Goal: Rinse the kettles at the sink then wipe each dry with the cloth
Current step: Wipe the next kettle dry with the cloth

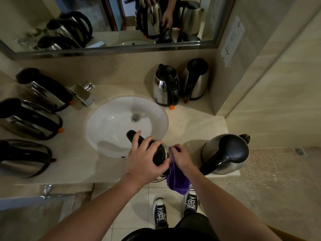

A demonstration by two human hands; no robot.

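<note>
A steel kettle with a black lid and handle (160,154) stands at the front edge of the counter, by the white sink (111,122). My left hand (144,157) grips it from above, fingers curled over the lid and handle. My right hand (180,158) holds a purple cloth (177,180) against the kettle's right side; the cloth hangs down past the counter edge. Most of the kettle's body is hidden under my hands.
Three kettles (31,119) stand along the left of the counter, two kettles (180,84) at the back right, and one kettle (225,153) at the front right. The chrome tap (83,93) is behind the sink at the left. A mirror (112,23) spans the wall.
</note>
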